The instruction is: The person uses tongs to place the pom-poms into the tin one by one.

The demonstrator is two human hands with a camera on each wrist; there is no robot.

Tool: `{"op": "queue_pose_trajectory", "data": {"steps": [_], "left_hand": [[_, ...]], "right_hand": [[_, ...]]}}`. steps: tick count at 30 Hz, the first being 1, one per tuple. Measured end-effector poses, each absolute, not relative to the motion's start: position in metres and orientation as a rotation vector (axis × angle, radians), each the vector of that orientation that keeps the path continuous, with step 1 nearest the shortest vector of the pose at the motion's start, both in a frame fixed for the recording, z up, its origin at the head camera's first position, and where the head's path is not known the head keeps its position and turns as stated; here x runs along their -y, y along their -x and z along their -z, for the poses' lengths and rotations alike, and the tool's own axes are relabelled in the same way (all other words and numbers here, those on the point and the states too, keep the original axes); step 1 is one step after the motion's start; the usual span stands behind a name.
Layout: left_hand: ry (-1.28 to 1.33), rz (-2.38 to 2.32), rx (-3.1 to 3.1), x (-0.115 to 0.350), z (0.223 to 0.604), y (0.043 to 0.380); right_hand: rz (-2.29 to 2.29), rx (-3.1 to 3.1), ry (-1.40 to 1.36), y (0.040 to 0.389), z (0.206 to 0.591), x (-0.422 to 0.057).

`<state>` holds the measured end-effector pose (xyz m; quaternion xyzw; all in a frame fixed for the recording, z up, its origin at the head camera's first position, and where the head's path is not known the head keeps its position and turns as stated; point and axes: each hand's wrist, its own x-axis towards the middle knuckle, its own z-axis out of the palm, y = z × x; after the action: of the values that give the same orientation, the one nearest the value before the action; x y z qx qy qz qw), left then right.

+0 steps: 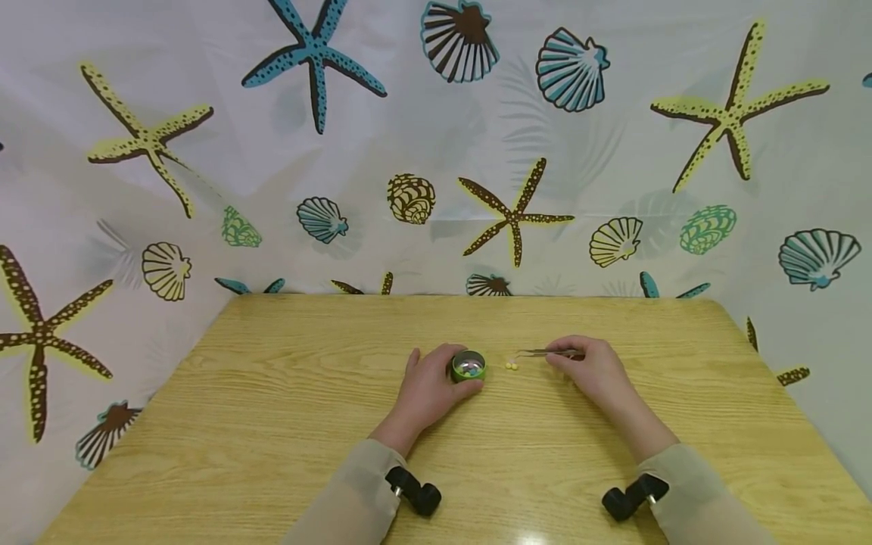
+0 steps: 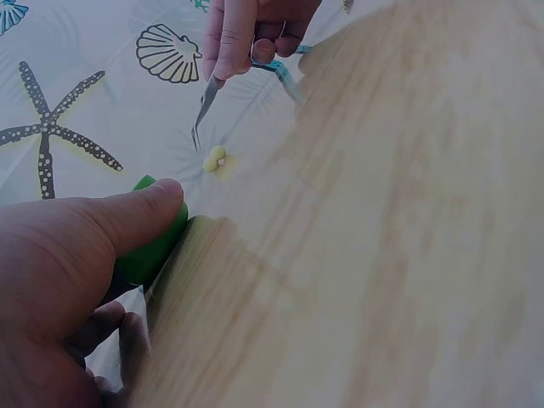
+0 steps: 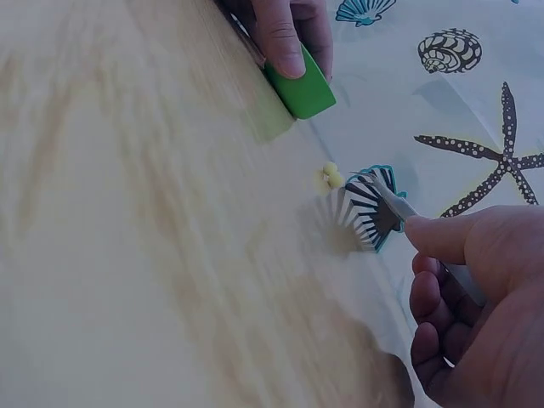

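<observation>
My left hand (image 1: 431,387) grips a small round green cup (image 1: 470,353) with a shiny metallic inside; the thumb (image 2: 149,208) presses its near side. Small coloured beads (image 1: 470,371) lie in it. Between thumb and fingers my right hand (image 1: 593,367) pinches metal tweezers (image 1: 541,352), their thin bent tips pointing left. A little cluster of pale yellow beads (image 1: 512,365) rests on the table between cup and tweezers. In the right wrist view the tweezers (image 3: 393,201) end just beside the yellow beads (image 3: 331,176). Whether the tips hold anything is too small to tell.
Both hands are over a light wood-grain table (image 1: 272,424). Behind it and at the sides hangs a white cloth (image 1: 409,136) printed with starfish and shells. A black camera mount (image 1: 415,490) sits on the left wrist, another mount (image 1: 633,496) on the right.
</observation>
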<state>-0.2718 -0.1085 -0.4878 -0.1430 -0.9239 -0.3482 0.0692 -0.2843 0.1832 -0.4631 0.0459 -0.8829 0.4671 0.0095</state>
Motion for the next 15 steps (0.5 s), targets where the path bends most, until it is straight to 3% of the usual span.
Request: {"op": "queue_pose_trajectory", "data": {"steps": [15], "left_hand": [[0.429,1.042,2.782,0.1082,0.4875,0.2723]], "right_hand": [[-1.454,2.768,-0.157,0.2854,0.4703,-0.1805]]}}
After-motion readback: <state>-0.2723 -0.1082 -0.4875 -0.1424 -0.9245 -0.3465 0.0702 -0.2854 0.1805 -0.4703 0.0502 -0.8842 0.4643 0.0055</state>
